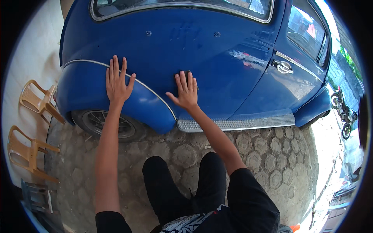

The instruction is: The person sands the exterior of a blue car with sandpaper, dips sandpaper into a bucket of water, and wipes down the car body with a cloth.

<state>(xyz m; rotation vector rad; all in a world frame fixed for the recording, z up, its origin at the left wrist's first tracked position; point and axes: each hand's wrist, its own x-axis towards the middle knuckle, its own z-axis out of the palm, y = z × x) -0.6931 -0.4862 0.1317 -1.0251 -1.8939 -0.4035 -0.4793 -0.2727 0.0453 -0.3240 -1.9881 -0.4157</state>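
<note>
A blue car (225, 58) with a rounded body fills the far side of the view. My left hand (118, 87) lies flat on its rear fender (86, 83), fingers spread, across the pale trim strip (149, 89) along the fender's seam. To the right, my right hand (186, 92) presses a small dark pad (187, 72) against the side panel. Only the pad's edges show past the fingers, so its exact kind is hidden. The right thumb points out to the left.
Below the door runs a ridged metal running board (237, 123), with the rear wheel (103, 122) left of it. Tan plastic chairs (29, 149) stand by the wall at left. Hexagonal paving (184, 155) lies underfoot. A motorcycle (344, 110) is parked far right.
</note>
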